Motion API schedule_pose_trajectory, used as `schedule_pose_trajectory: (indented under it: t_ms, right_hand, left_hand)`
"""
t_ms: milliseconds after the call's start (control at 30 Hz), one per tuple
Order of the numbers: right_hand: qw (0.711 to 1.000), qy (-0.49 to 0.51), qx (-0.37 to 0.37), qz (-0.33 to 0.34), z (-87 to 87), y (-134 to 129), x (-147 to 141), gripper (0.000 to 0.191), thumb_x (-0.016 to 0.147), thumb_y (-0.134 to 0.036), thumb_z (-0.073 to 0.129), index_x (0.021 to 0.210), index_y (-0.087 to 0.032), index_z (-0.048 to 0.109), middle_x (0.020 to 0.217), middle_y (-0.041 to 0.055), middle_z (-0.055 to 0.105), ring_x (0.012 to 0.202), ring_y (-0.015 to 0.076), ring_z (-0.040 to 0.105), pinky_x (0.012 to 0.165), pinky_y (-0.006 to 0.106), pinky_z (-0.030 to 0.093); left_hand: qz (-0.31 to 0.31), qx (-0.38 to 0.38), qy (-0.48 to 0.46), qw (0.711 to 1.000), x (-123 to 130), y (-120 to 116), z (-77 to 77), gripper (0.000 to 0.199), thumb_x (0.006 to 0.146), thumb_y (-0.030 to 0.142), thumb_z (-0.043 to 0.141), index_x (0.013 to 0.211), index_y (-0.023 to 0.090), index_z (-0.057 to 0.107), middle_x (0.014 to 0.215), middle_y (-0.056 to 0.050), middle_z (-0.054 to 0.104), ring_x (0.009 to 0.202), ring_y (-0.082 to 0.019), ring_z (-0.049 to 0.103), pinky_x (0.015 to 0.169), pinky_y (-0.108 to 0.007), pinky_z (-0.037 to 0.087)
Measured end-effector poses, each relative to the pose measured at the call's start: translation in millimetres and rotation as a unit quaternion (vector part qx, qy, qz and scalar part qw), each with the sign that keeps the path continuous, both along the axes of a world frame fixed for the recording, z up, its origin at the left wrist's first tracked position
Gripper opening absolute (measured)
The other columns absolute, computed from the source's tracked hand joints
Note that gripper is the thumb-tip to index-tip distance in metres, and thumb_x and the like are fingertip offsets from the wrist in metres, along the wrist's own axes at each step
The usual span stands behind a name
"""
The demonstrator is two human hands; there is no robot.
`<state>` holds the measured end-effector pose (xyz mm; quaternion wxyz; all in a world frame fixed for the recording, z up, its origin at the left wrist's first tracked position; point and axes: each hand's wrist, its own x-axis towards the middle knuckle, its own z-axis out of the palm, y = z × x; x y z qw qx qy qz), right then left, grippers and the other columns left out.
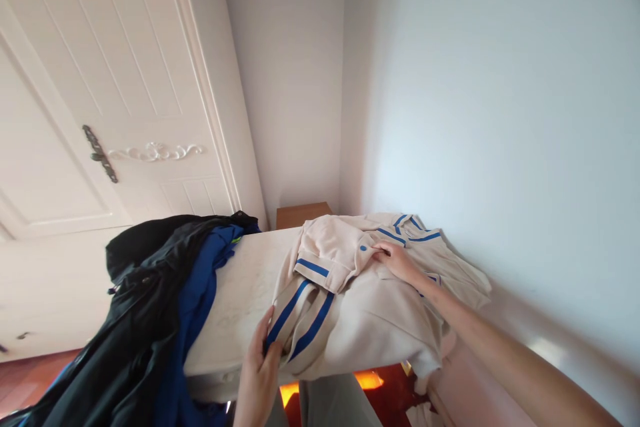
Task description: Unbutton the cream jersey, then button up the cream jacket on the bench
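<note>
On the white table (245, 287), the cream jacket (380, 320) lay lengthwise, near left to far right collar. The left hand (261, 353) gripped its striped band (314, 327); the right hand (397, 261), farther out, pinched cloth beside the blue snap (363, 248).

Black coat (145, 300) draped over pale tabletop (250, 273), left of left fingers (263, 328). Blue cloth (200, 287) along coat's right edge, closer to same fingers. White cupboard (145, 67) farther off, ahead and left of left fingers; dark metal handle (101, 155), white scroll ornament (157, 152) beside it. Brown box (303, 215) beyond right fingers (385, 249), leftward. Pale wall (480, 93) beyond right fingers, extending rightward. Reddish floor (393, 395) below fingers' level, orange light patch (369, 380) on it.
</note>
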<state>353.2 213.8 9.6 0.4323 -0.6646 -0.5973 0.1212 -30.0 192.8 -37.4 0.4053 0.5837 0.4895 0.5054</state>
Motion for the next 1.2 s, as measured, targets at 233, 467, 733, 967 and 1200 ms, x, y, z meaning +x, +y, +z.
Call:
schedule_pose_trajectory:
  t_ms: [233, 467, 733, 967, 1200]
  right_hand:
    - [0.995, 0.030, 0.070, 0.070, 53.4, 56.3, -34.5, 0.025, 0.080, -0.020, 0.050, 0.088, -0.022, 0.074, 0.103, 0.0044, 0.076, 0.101, 0.0238, 0.068, 0.098, 0.041, 0.050]
    - [0.957, 0.061, 0.060, 0.279, 90.8, 65.3, -89.7, 0.017, 0.081, -0.028, 0.058, 0.081, -0.028, 0.076, 0.096, 0.0024, 0.076, 0.097, 0.0236, 0.067, 0.099, 0.040, 0.049]
    - [0.962, 0.217, 0.016, 0.166, 47.1, -10.4, -42.7, 0.037, 0.082, -0.044, 0.061, 0.106, -0.018, 0.071, 0.112, 0.0072, 0.074, 0.107, 0.0261, 0.066, 0.100, 0.041, 0.050]
    - [0.977, -0.002, 0.212, -0.038, 62.8, -57.1, -60.9, 0.021, 0.087, -0.034, 0.055, 0.100, -0.024, 0.070, 0.118, 0.0120, 0.068, 0.118, 0.0290, 0.061, 0.105, 0.047, 0.047]
    - [0.987, -0.058, -0.007, 0.147, 46.9, -46.5, -136.8, 0.034, 0.082, -0.043, 0.075, 0.109, -0.025, 0.063, 0.101, 0.0083, 0.072, 0.085, 0.0275, 0.069, 0.075, 0.040, 0.052]
  left_hand:
    - [-0.068, -0.031, 0.123, 0.990, 9.7, -35.1, -37.3, 0.067, 0.082, 0.034, 0.057, 0.146, 0.020, 0.048, 0.153, -0.011, 0.050, 0.143, -0.032, 0.046, 0.121, -0.049, 0.036]
    - [-0.053, -0.028, 0.280, 0.958, 6.2, -55.0, 1.7, 0.057, 0.085, 0.045, 0.056, 0.135, 0.019, 0.063, 0.130, -0.018, 0.069, 0.125, -0.038, 0.062, 0.105, -0.053, 0.050]
    - [-0.133, 0.230, 0.266, 0.927, 66.0, 11.6, 65.7, 0.078, 0.078, 0.060, 0.073, 0.141, 0.021, 0.053, 0.147, -0.015, 0.054, 0.142, -0.035, 0.043, 0.116, -0.053, 0.038]
    - [-0.231, 0.181, 0.174, 0.940, 107.0, 69.7, 54.5, 0.040, 0.076, 0.040, 0.079, 0.112, 0.023, 0.075, 0.114, -0.009, 0.075, 0.114, -0.030, 0.064, 0.106, -0.043, 0.044]
    - [-0.220, 0.065, 0.034, 0.973, 101.6, 82.7, 43.9, 0.039, 0.082, 0.052, 0.067, 0.088, 0.016, 0.078, 0.082, -0.005, 0.076, 0.077, -0.019, 0.065, 0.072, -0.028, 0.050]
